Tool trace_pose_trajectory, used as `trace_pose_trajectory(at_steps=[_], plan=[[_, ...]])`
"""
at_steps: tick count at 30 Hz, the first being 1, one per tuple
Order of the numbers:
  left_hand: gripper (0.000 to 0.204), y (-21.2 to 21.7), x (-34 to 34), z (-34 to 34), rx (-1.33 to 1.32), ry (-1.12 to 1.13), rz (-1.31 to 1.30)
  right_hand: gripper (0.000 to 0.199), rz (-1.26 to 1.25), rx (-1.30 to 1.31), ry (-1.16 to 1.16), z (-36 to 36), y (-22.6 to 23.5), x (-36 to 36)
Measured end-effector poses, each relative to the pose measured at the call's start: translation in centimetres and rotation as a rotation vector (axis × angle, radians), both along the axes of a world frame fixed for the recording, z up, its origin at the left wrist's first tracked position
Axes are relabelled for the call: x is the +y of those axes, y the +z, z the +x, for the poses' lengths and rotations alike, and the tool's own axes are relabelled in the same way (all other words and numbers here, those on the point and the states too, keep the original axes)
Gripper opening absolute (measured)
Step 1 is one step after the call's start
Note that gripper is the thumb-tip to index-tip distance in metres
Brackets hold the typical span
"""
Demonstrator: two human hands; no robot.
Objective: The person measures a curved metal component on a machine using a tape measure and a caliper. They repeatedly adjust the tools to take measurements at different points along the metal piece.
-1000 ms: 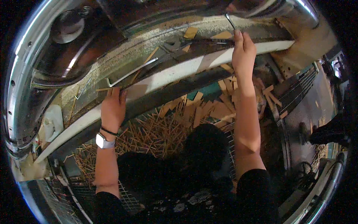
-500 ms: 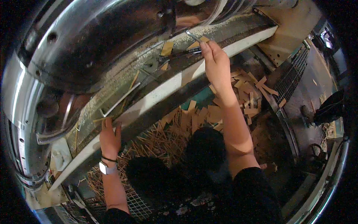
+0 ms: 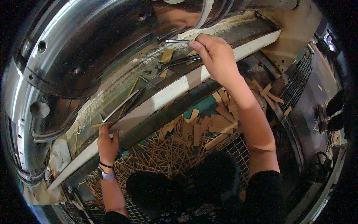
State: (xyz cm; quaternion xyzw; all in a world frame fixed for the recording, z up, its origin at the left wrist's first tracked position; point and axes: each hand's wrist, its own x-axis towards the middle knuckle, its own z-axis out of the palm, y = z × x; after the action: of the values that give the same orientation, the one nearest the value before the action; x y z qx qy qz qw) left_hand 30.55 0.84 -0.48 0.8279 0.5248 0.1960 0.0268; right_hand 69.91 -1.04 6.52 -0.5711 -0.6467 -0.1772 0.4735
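Note:
My right hand (image 3: 218, 56) is closed on a slim silver wrench (image 3: 176, 41), its far end pointing left over the ledge of the machine (image 3: 223, 46). Below that hand, a dark pair of long tools (image 3: 177, 61) lies on the ledge beside a yellowish wood piece (image 3: 167, 55). My left hand (image 3: 107, 143) rests at the ledge's pale front edge (image 3: 156, 99), thumb apart from the fingers. Its fingertips touch a short yellowish strip (image 3: 102, 124). Just beyond them lies a long silver L-shaped hex key (image 3: 121, 104).
A large dark drum with a shiny metal rim (image 3: 48, 41) curves over the ledge. Sawdust lies along the ledge's back. Below, thin wood offcuts (image 3: 160, 149) and flat wood pieces (image 3: 220, 123) pile up over wire mesh (image 3: 238, 149). A white object (image 3: 60, 155) sits at left.
My right hand has turned the wrench from a slant to nearly level, with its free end swung left. My left hand stays by the strip; the whole view has shifted slightly.

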Motion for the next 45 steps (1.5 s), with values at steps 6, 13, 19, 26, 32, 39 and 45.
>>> trace_pose_trajectory(at_steps=[6, 13, 19, 26, 32, 39, 45], plan=[[0.034, -1.1, 0.5, -0.9, 0.011, -0.033, 0.094, 0.027, -0.063, -0.124, -0.032, 0.9, 0.4, -0.3], [0.033, -1.3, 0.2, -1.7, 0.001, -0.071, 0.138, 0.028, 0.028, -0.133, -0.080, -0.5, 0.6, 0.1], [0.032, -1.3, 0.3, -1.0, 0.006, 0.011, 0.114, 0.037, -0.238, 0.746, 0.344, -5.9, -5.1, 0.4], [0.028, -0.9, -0.2, -0.7, -0.043, 0.019, 0.065, 0.035, -0.018, 1.649, 0.895, -14.7, -3.4, 1.0], [0.030, -0.8, 0.1, -1.3, -0.014, -0.007, 0.074, 0.034, -0.140, 1.177, 0.661, -10.3, -4.9, -1.6], [0.032, -1.3, 0.4, -1.5, -0.020, -0.027, 0.099, 0.036, -0.312, 0.366, 0.240, -0.9, -1.9, -0.3], [0.033, -0.5, 0.0, -0.8, -0.008, 0.009, 0.056, 0.037, -0.354, 0.091, 0.156, 0.0, -0.2, -0.6]])
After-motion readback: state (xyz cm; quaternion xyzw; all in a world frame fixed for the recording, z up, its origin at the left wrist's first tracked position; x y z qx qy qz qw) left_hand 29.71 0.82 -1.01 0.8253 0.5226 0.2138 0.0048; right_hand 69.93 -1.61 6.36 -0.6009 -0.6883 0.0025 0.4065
